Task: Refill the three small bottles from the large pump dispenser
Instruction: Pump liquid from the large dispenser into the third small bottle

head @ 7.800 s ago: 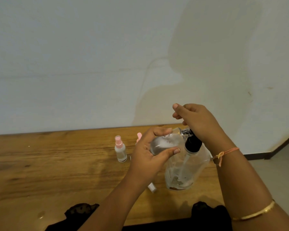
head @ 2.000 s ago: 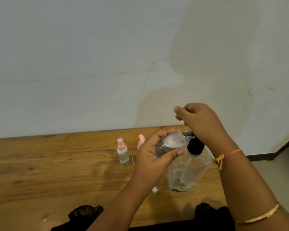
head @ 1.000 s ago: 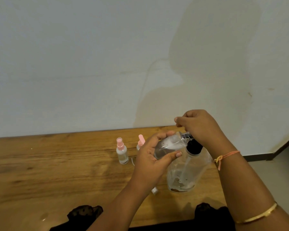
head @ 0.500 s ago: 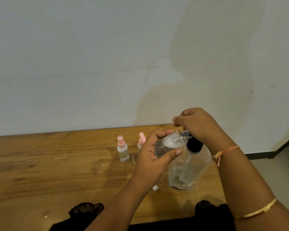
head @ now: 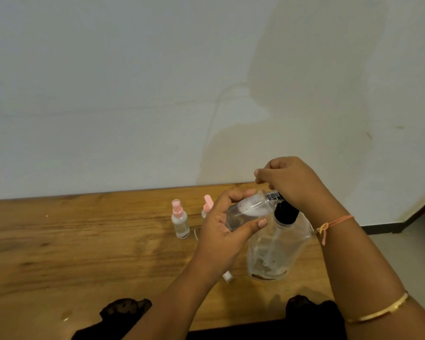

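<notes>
Holding small bottle [head: 248, 211] tilted, your left hand [head: 221, 239] clamps fingers [head: 239, 194] round it; right hand [head: 291, 184] curls fingers over pump dispenser [head: 280, 246] top.

The pump head of the large pump dispenser [head: 277, 249] is covered by the curled right hand [head: 290, 182], and whether it is pressed down cannot be told. The neck of the small bottle [head: 248, 212] is blurred where it passes under that hand, and part of its body is wrapped by the left hand [head: 223, 234]. Behind the left hand, a pink-capped bottle [head: 207, 204] is concealed except for its cap and shoulder. Under the left wrist, a small white object [head: 228, 277] is half hidden and too small to be identified. Fill levels in the clear bottles cannot be read. Near the wrists, a dark cloth [head: 123, 312] is cut off by the bottom edge.
</notes>
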Demonstrator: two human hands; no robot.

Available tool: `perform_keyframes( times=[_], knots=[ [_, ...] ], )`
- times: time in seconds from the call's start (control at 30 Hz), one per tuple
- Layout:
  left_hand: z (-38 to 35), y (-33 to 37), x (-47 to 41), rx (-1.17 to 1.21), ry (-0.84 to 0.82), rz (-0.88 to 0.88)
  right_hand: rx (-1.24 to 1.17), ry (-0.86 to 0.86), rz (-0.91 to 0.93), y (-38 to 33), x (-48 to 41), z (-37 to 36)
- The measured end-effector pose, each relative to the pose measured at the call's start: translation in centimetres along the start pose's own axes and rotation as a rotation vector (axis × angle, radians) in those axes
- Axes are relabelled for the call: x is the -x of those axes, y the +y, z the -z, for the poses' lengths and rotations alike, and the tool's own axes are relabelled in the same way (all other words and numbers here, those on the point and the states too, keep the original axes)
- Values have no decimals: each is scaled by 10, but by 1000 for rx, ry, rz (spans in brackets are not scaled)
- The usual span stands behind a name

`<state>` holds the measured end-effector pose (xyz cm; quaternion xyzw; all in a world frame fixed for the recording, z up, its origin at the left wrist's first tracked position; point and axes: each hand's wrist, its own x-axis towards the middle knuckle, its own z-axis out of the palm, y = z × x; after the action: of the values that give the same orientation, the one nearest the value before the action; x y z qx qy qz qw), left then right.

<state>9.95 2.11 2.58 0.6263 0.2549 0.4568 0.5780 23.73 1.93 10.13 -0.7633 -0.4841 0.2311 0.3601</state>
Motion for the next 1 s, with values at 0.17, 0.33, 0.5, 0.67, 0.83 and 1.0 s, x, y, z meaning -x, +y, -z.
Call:
perform_keyframes(
  times=[0.17,0.33,0.5,0.67,0.83,1.0],
  knots=[
    [-1,1,2,-33,-22,-9,-43,-25,-30,6,1,1],
    [1,3,1,1,1,-16,-60,77,103,-5,6,2],
    [1,3,0,11,9,0,-62,36,53,-4,3,0],
    [1,-1,2,10,8,28,-15,-43,-42,4,0,-1],
    [-1,1,3,33,9,8,-42,27,48,-1,2,0],
    [1,5,1,46,36,-2,-8,32,81,-7,3,-1]
  ],
)
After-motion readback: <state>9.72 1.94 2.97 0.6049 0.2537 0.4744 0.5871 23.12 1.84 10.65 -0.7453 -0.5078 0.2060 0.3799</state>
